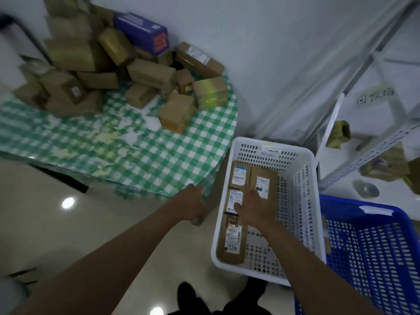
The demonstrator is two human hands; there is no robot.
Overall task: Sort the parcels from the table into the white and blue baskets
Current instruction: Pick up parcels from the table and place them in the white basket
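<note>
Green-checked counter (141, 155) heaped with parcels, two baskets on the pale floor beside it.

Head view: brown cardboard parcels (109, 71) lie piled at the far side of the counter against a white wall, with a purple box (142, 30) on top of the heap. A white basket (304, 201) stands on the floor just right of the counter and holds four labelled parcels lying flat along its left and far sides. A blue basket (372, 246) stands touching its right side. The right hand (254, 209) reaches into the white basket, fingers spread apart and pressed flat on a labelled parcel (234, 201), not clamped around it. The left hand (193, 205) hangs below the counter edge beside the white basket; whether its grip is apart or together cannot be told.
</note>
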